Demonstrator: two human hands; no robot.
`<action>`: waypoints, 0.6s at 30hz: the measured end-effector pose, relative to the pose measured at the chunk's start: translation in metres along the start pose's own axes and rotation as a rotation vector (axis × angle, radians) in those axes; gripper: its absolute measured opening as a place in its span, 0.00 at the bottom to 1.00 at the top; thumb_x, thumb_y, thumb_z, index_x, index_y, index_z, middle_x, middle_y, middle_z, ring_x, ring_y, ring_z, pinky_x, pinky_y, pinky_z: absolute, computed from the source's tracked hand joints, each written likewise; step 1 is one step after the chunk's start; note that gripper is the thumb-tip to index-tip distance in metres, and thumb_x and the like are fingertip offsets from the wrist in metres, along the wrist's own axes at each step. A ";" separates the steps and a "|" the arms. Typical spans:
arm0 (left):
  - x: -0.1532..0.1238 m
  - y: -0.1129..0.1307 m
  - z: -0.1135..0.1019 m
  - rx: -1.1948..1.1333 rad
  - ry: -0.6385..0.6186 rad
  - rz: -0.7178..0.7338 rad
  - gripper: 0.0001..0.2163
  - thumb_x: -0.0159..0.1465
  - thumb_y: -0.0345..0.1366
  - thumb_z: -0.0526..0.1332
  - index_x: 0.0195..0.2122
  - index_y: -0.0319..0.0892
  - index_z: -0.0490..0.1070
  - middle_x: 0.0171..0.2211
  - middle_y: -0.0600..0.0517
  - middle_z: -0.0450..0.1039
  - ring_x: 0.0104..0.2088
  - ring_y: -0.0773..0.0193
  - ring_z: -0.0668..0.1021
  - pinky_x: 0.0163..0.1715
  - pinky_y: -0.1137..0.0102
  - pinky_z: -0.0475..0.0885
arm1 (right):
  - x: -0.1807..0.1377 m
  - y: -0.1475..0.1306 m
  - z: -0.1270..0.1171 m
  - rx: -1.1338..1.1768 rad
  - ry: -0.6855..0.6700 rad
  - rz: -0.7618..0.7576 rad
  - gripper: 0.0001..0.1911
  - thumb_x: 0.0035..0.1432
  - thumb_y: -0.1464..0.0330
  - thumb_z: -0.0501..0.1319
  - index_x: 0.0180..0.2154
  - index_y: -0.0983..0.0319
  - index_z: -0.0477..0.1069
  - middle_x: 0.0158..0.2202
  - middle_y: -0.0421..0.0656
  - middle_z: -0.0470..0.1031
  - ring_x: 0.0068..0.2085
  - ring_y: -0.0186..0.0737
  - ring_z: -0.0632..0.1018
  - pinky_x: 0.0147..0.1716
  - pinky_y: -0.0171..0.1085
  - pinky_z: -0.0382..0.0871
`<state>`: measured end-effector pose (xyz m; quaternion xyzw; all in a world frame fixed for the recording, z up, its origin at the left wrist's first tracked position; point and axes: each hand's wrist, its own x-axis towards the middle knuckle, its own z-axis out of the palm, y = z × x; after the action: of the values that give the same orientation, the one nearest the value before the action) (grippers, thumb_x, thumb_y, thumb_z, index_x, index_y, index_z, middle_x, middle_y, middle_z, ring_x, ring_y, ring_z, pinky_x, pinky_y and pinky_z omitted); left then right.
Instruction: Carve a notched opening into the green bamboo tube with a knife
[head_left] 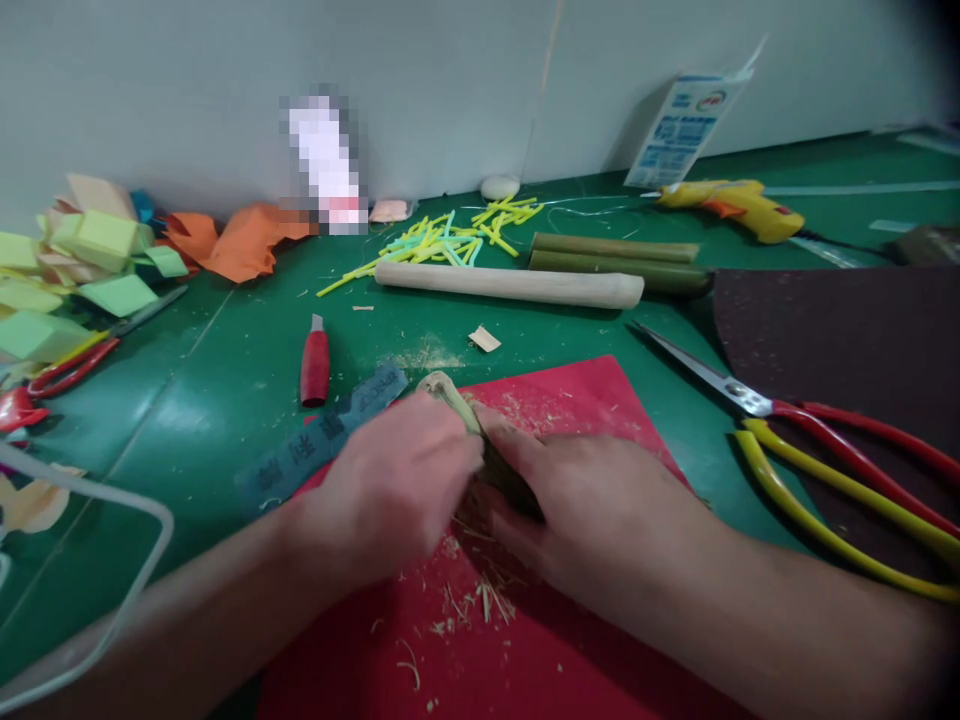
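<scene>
Now, the right hand point(592, 490) grips a greenish stick point(463, 408) near the middle, over the red sheet point(592, 400), its far end pointing to eleven o'clock. The left hand point(401, 475) is curled at the stick, blurry, and I cannot tell if it holds something. It looks like the scraping part, and the next move seems to need a tight hold. Mostly bare green table point(547, 335) gives room at twelve o'clock; big scissors point(750, 395) sit near three o'clock.
</scene>
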<state>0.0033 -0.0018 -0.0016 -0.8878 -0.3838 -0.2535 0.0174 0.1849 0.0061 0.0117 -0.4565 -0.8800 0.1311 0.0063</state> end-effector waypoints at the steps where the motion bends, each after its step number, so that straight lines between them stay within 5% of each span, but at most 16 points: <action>1: 0.000 0.000 0.000 -0.009 -0.003 0.005 0.09 0.62 0.27 0.52 0.29 0.38 0.71 0.28 0.49 0.72 0.30 0.64 0.70 0.31 0.67 0.66 | 0.000 0.000 0.000 0.001 -0.007 0.007 0.16 0.55 0.62 0.51 0.43 0.60 0.69 0.26 0.43 0.77 0.23 0.40 0.74 0.19 0.37 0.44; 6: -0.001 -0.004 -0.001 0.021 0.017 -0.022 0.07 0.62 0.28 0.54 0.30 0.37 0.71 0.29 0.48 0.71 0.32 0.63 0.71 0.32 0.67 0.67 | -0.001 -0.001 0.001 -0.042 0.037 -0.017 0.22 0.55 0.62 0.51 0.50 0.61 0.65 0.26 0.43 0.77 0.23 0.40 0.73 0.19 0.37 0.43; 18: -0.001 -0.002 -0.001 0.041 0.006 0.018 0.09 0.63 0.28 0.52 0.30 0.38 0.71 0.29 0.48 0.72 0.30 0.64 0.70 0.31 0.67 0.66 | 0.000 0.000 0.004 -0.021 0.038 -0.012 0.21 0.55 0.61 0.51 0.49 0.61 0.66 0.26 0.42 0.77 0.22 0.38 0.73 0.18 0.36 0.47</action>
<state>0.0008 -0.0017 -0.0013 -0.8900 -0.3806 -0.2480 0.0389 0.1846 0.0048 0.0080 -0.4537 -0.8838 0.1131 0.0188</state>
